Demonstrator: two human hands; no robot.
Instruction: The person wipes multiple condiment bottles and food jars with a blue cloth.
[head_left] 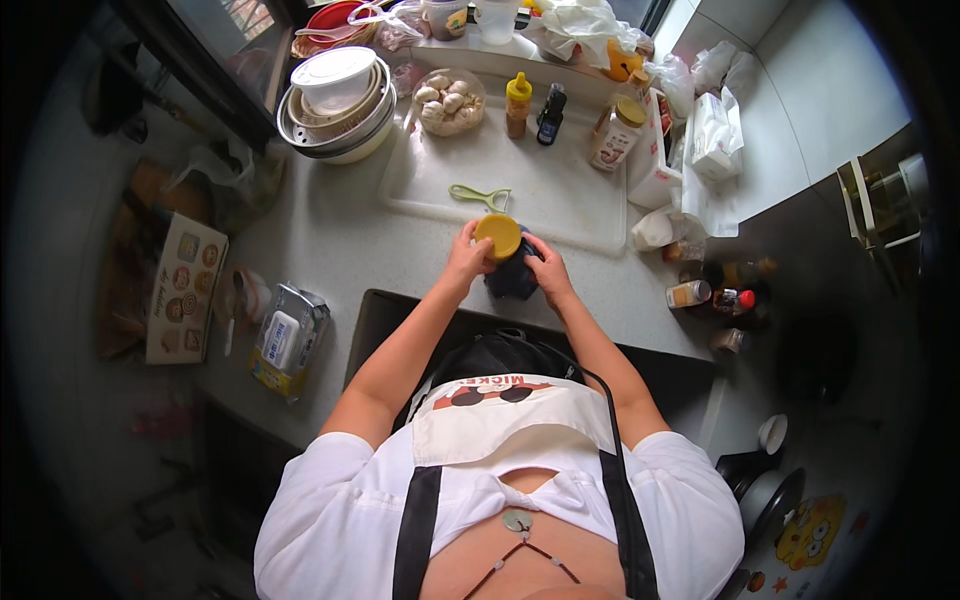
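Note:
My left hand (467,257) is closed on a round yellow lid (498,237), its fingers at the lid's left side and edge. Whether a jar sits beneath the lid is hidden. My right hand (546,267) grips a bunched dark blue cloth-like thing (514,277) right below and beside the lid. Both hands are above the near part of the grey counter (325,230). Just beyond them a light green peeler (481,194) lies on a translucent white tray (565,215).
On the tray stand a bowl of garlic bulbs (447,102), a yellow-capped bottle (517,105), a dark bottle (550,115) and a lidded jar (618,135). Stacked bowls (338,105) are at far left, a wipes pack (290,340) at left, and small seasoning bottles (690,293) at right.

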